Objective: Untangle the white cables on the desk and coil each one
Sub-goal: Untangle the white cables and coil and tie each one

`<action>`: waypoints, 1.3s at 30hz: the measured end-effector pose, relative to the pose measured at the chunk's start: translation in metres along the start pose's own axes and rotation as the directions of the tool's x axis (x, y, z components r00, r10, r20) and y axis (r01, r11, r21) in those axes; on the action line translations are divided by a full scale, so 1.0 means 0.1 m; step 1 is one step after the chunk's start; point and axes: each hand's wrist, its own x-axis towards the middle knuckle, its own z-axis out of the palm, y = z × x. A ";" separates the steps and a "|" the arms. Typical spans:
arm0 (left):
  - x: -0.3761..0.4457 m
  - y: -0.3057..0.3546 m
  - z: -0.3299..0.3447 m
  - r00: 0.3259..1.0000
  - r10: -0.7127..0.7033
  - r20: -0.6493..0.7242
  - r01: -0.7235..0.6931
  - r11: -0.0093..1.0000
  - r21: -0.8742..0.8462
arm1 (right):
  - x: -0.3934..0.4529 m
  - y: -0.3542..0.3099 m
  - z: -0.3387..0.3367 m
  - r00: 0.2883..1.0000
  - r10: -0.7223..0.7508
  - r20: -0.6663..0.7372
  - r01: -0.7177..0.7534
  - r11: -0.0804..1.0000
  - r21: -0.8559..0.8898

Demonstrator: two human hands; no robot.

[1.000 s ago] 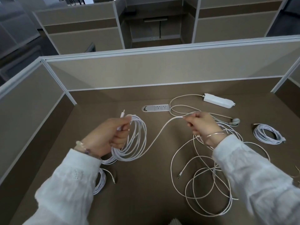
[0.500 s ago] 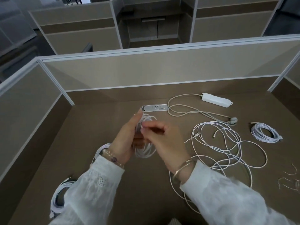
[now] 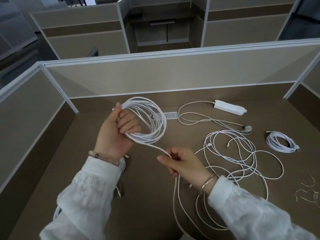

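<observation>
Now we hold the coil point(image 3: 147, 118) up off the desk point(image 3: 147, 196) in our left hand point(image 3: 117, 134), fingers curled through the loops so the turns stay stacked and do not spring apart. Our right hand point(image 3: 181, 163) pinches the strand that runs down from the coil, closed round it near the desk, probably to feed the free length under light tension for the next turn. From that hand the cable drops into the loose tangle point(image 3: 239, 161) lying to the right, where several white strands cross one another; these look not yet sorted. One finished bundle point(image 3: 281, 142) sits well apart at the far right, and another bundle point(image 3: 122, 166) peeks from behind the left wrist. A power strip point(image 3: 228, 110) and its grey cord lie at the back, near the built-in socket plate point(image 3: 170, 115). The desk is brown and matte, walled by beige cubicle partitions point(image 3: 155, 78), with more cubicles beyond.
</observation>
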 end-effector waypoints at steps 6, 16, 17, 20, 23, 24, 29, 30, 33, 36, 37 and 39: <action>-0.05 0.24 -0.03 0.996 -0.081 0.036 0.081 0.997 -0.018 | 0.06 0.25 -0.54 0.959 0.216 0.183 -0.257 0.936 0.240; -0.09 0.20 0.08 0.981 -0.190 -0.041 0.195 0.952 0.237 | 0.32 -0.04 -1.13 0.922 0.376 0.097 -0.235 0.740 -0.630; -0.09 0.16 0.13 0.981 -0.166 -0.101 0.189 0.930 0.315 | 0.34 -0.09 -1.14 0.935 0.356 0.014 -0.241 0.660 -0.712; -0.10 0.03 0.23 0.976 -0.106 -0.192 0.188 0.853 0.486 | 0.41 -0.20 -1.13 0.965 0.210 -0.156 -0.252 0.588 -0.769; -0.10 -0.13 0.26 0.971 -0.057 -0.230 0.195 0.746 0.637 | 0.47 -0.32 -1.06 0.952 0.101 -0.289 -0.266 0.739 -0.619; -0.10 -0.19 0.25 0.970 -0.037 -0.242 0.197 0.704 0.682 | 0.48 -0.37 -1.01 0.940 0.093 -0.327 -0.265 0.803 -0.534; -0.05 -0.48 0.19 0.947 0.089 -0.307 0.207 0.562 0.801 | 0.36 -0.70 -0.62 0.934 0.221 -0.279 -0.173 0.967 0.188; -0.04 -0.53 0.19 0.943 0.113 -0.314 0.202 0.557 0.806 | 0.31 -0.74 -0.54 0.943 0.223 -0.246 -0.156 0.952 0.264; 0.00 -0.63 0.21 0.933 0.177 -0.313 0.152 0.596 0.789 | 0.19 -0.78 -0.29 0.948 0.205 -0.243 -0.119 0.937 0.328; 0.01 -0.73 0.27 0.939 0.214 -0.271 0.089 0.608 0.789 | 0.13 -0.67 -0.04 0.909 0.172 -0.378 -0.003 0.913 0.408; 0.01 -0.75 0.29 0.938 0.233 -0.256 0.073 0.589 0.805 | 0.12 -0.64 0.04 0.898 0.164 -0.408 0.043 0.890 0.453; 0.02 -0.78 0.28 0.930 0.269 -0.249 0.061 0.557 0.828 | 0.08 -0.61 0.15 0.896 0.157 -0.415 0.091 0.850 0.518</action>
